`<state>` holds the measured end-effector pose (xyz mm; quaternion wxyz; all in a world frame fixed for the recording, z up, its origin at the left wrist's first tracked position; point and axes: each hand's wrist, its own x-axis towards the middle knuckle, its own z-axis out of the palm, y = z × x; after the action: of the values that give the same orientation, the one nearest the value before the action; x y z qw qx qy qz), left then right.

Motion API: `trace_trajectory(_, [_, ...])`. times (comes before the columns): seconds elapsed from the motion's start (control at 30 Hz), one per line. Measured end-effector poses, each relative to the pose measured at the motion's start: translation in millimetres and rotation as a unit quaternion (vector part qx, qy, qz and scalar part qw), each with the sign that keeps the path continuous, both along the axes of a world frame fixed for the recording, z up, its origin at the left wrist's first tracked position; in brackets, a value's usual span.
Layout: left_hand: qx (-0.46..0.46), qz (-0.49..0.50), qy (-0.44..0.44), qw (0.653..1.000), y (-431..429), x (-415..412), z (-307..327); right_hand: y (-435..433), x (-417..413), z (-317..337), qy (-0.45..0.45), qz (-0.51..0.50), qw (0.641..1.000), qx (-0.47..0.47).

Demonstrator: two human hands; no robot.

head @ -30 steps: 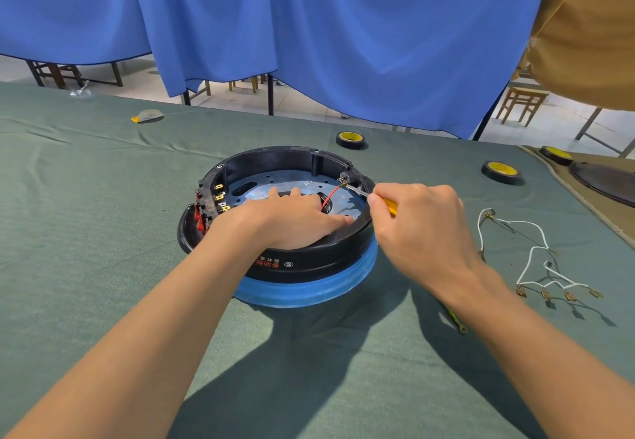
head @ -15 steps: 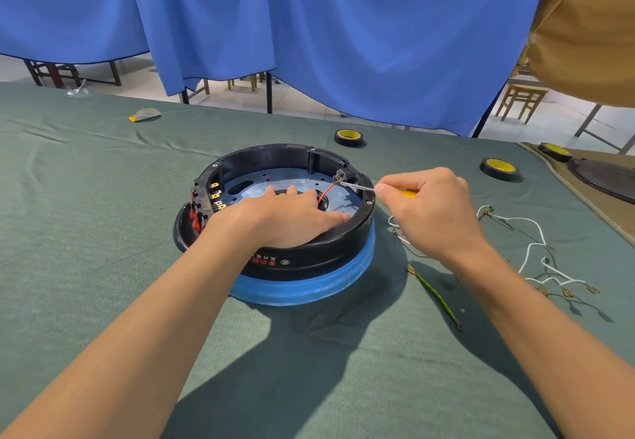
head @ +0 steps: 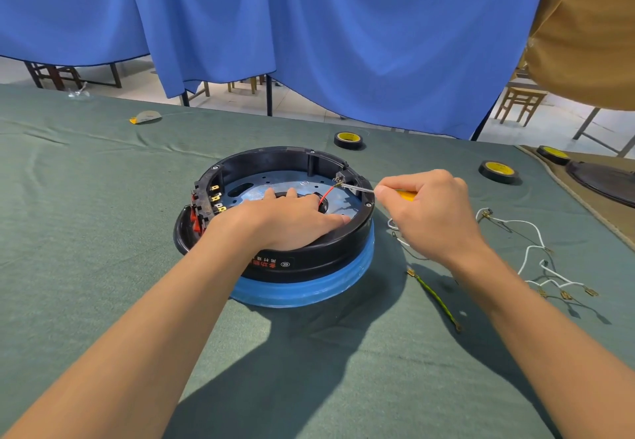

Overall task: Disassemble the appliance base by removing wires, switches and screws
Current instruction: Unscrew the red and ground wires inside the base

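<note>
Hands (head: pixel 288 220) (head: pixel 434 222) at base (head: pixel 319 260), screwdriver (head: pixel 406 195) half-hidden

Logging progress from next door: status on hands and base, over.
Left hand flat inside appliance base, pressing it down. Right hand grips screwdriver, tip at switch by red wire. Nothing blocking; loose white wires lie right of base.

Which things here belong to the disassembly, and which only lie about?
Job: appliance base, pressed by the left hand; screwdriver in the right hand; red wire; small switch at the rim; white wires and green-yellow wire, already off.
Lying about: tape roll behind the base; tape roll at right; tape roll on the brown mat; small flat object, far left.
</note>
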<state>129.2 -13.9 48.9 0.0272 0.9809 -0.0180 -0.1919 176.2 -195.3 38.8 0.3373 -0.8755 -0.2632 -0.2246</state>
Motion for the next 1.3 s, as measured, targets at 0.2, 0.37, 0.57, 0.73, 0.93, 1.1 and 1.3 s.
trace_trajectory(0.2, [-0.014,0.037,-0.029,0.999,2,1,-6,-1,10,2,0.057,0.005,0.998,0.021])
trace_trajectory(0.37, [-0.095,0.104,-0.062,0.988,-1,-1,-1,-1,10,1,0.087,0.019,0.996,0.024])
trace_trajectory(0.57, [-0.096,0.123,-0.098,0.983,3,1,0,0,1,7,-0.021,0.0,0.999,-0.044])
trace_trajectory(0.73, [-0.105,0.136,-0.101,0.98,3,0,-1,4,-5,2,-0.042,-0.009,0.996,-0.072])
trace_trajectory(0.93, [-0.122,0.131,-0.083,0.98,2,-1,-1,11,-20,-5,-0.113,-0.024,0.983,-0.14])
trace_trajectory(1.1, [-0.137,0.138,-0.077,0.978,0,-2,-2,5,-1,3,-0.022,0.005,0.997,-0.072])
trace_trajectory(1.3, [-0.122,0.141,-0.091,0.978,4,1,-7,1,13,6,0.099,-0.003,0.995,0.033])
